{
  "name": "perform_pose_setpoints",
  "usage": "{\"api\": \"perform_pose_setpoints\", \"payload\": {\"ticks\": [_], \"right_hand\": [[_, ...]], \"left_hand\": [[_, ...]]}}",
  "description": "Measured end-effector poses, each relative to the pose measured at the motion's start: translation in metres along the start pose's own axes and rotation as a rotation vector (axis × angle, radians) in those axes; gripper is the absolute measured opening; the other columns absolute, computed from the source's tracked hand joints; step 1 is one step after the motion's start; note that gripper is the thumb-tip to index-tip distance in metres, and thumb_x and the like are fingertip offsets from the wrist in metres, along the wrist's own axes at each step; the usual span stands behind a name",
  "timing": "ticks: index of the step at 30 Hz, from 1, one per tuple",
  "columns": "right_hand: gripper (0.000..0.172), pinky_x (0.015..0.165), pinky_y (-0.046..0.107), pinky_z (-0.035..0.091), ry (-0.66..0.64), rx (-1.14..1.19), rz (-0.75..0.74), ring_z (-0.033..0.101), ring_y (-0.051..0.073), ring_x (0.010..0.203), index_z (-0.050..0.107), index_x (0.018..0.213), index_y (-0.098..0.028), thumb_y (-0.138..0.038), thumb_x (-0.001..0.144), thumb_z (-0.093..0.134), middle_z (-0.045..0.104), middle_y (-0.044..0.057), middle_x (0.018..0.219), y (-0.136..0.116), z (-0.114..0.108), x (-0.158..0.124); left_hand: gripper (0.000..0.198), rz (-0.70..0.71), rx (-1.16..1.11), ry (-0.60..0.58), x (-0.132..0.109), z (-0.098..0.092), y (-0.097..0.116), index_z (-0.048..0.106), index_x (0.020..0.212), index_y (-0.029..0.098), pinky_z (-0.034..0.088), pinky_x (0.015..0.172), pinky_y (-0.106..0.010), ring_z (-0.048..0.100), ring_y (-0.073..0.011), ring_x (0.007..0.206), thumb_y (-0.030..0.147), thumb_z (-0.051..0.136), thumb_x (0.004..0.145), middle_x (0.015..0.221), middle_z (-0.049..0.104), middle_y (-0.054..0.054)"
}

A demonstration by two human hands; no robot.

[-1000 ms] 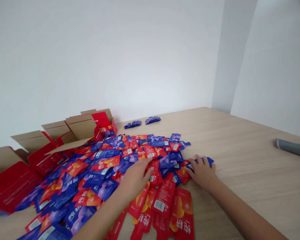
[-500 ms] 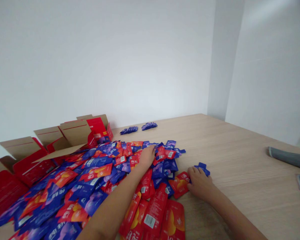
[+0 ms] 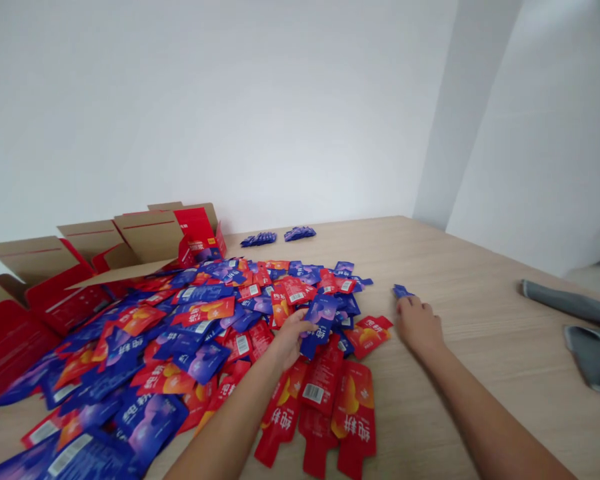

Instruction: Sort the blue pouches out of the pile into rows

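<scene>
My left hand (image 3: 293, 337) pinches a blue pouch (image 3: 323, 319) with purple fruit printed on it, lifted over the right side of a heap of red and blue pouches. Right of the heap, my right hand (image 3: 421, 323) is curled over another blue pouch (image 3: 401, 291); only its end shows beyond the fingers, near the tabletop. Between the hands lies a red pouch (image 3: 367, 337) with orange fruit. Several red pouches, among them one with a large yellow-orange print (image 3: 354, 407), lie in a row in front of my left forearm.
Open red cartons (image 3: 55, 303) with brown flaps stand along the left. Two small stacks of blue pouches (image 3: 259, 239) (image 3: 300, 233) sit by the wall (image 3: 300, 113). Grey cloth (image 3: 593, 353) lies at the right of the wooden table (image 3: 470, 280).
My left hand has come back toward me from the heap's far side, now with a blue pouch in it. My right hand has shifted right and away with its blue pouch. The view has tilted.
</scene>
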State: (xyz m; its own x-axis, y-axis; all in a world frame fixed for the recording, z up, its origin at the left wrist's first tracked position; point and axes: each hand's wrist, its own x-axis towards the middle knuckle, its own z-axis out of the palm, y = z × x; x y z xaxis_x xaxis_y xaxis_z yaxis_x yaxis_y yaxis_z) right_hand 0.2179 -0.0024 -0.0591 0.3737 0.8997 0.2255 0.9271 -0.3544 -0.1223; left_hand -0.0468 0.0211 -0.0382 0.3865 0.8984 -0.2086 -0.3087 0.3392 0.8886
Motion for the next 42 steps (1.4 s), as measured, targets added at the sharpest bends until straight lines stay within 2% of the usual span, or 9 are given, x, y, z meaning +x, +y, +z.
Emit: {"api": "perform_pose_setpoints", "payload": {"ticks": [3, 8, 13, 17, 22, 27, 33, 36, 42], "right_hand": [[0.023, 0.075, 0.039, 0.045, 0.126, 0.274, 0.120, 0.055, 0.027, 0.092, 0.059, 0.095, -0.016, -0.009, 0.082, 0.041, 0.059, 0.015, 0.099, 0.013, 0.011, 0.011], [0.027, 0.069, 0.032, 0.049, 0.334, 1.315, 0.406, 0.058, 0.018, 0.075, 0.055, 0.094, -0.021, -0.022, 0.069, 0.064, 0.061, 0.003, 0.084, 0.028, 0.022, 0.028], [0.040, 0.062, 0.024, 0.050, -0.139, 1.835, 0.196, 0.059, 0.013, 0.065, 0.062, 0.089, -0.020, -0.033, 0.056, 0.080, 0.066, 0.002, 0.081, -0.001, 0.002, 0.007], [0.033, 0.068, 0.030, 0.051, -0.590, 1.543, -0.122, 0.060, 0.015, 0.066, 0.064, 0.087, -0.021, -0.046, 0.068, 0.073, 0.066, 0.001, 0.077, -0.039, -0.006, -0.025], [0.029, 0.093, 0.037, 0.041, -0.382, 1.158, -0.516, 0.056, 0.024, 0.105, 0.062, 0.073, -0.022, -0.051, 0.073, 0.067, 0.064, 0.006, 0.106, -0.055, -0.004, -0.036], [0.031, 0.072, 0.029, 0.044, -0.343, 1.201, -0.372, 0.055, 0.018, 0.076, 0.059, 0.074, -0.022, -0.053, 0.074, 0.064, 0.059, 0.000, 0.077, -0.056, -0.003, -0.039], [0.033, 0.048, 0.024, 0.035, -0.323, 1.521, -0.007, 0.039, 0.011, 0.051, 0.046, 0.074, -0.024, -0.054, 0.076, 0.061, 0.043, -0.006, 0.060, -0.072, -0.005, -0.052], [0.034, 0.052, 0.026, 0.039, -0.220, 1.390, -0.097, 0.043, 0.014, 0.057, 0.045, 0.070, -0.024, -0.056, 0.079, 0.055, 0.045, -0.004, 0.062, -0.082, -0.007, -0.062], [0.028, 0.061, 0.031, 0.045, -0.180, 1.127, -0.333, 0.053, 0.019, 0.067, 0.047, 0.073, -0.025, -0.049, 0.087, 0.043, 0.056, 0.001, 0.072, -0.094, -0.007, -0.075]], "left_hand": [[0.043, -0.008, -0.004, -0.042, 0.000, -0.006, -0.003, 0.058, 0.094, 0.014, 0.053, 0.059, -0.025, 0.067, -0.0163, 0.062, 0.008, 0.070, 0.053, 0.075, 0.069, -0.003], [0.041, 0.008, 0.059, 0.008, 0.002, -0.007, -0.012, 0.057, 0.086, 0.014, 0.051, 0.055, -0.023, 0.062, -0.0123, 0.057, 0.010, 0.076, 0.050, 0.071, 0.067, 0.000], [0.037, -0.033, 0.207, -0.159, 0.004, -0.005, -0.015, 0.058, 0.083, 0.016, 0.048, 0.043, -0.023, 0.059, -0.0134, 0.052, 0.020, 0.079, 0.052, 0.067, 0.065, 0.001], [0.026, -0.038, 0.320, -0.261, 0.003, -0.006, -0.015, 0.063, 0.072, 0.015, 0.045, 0.040, -0.021, 0.055, -0.0110, 0.045, 0.028, 0.078, 0.055, 0.060, 0.062, 0.002], [0.025, -0.034, 0.143, -0.219, 0.002, -0.006, -0.012, 0.063, 0.063, 0.013, 0.041, 0.043, -0.018, 0.052, -0.0080, 0.043, 0.028, 0.079, 0.053, 0.054, 0.061, 0.002], [0.024, -0.043, -0.110, -0.161, 0.004, -0.010, -0.003, 0.066, 0.072, 0.012, 0.044, 0.043, -0.021, 0.055, -0.0106, 0.045, 0.033, 0.075, 0.064, 0.061, 0.065, -0.002], [0.037, 0.086, -0.310, -0.270, -0.006, 0.013, -0.007, 0.066, 0.098, 0.015, 0.050, 0.083, -0.029, 0.065, -0.0202, 0.091, 0.037, 0.075, 0.069, 0.094, 0.070, -0.009], [0.053, 0.069, -0.296, -0.202, -0.014, 0.031, -0.020, 0.063, 0.108, 0.019, 0.047, 0.092, -0.034, 0.062, -0.0242, 0.103, 0.020, 0.082, 0.058, 0.104, 0.070, -0.008], [0.029, -0.096, -0.432, 0.007, -0.016, 0.034, -0.029, 0.065, 0.103, 0.012, 0.054, 0.078, -0.033, 0.068, -0.0225, 0.085, 0.027, 0.062, 0.079, 0.095, 0.072, -0.011]]}}
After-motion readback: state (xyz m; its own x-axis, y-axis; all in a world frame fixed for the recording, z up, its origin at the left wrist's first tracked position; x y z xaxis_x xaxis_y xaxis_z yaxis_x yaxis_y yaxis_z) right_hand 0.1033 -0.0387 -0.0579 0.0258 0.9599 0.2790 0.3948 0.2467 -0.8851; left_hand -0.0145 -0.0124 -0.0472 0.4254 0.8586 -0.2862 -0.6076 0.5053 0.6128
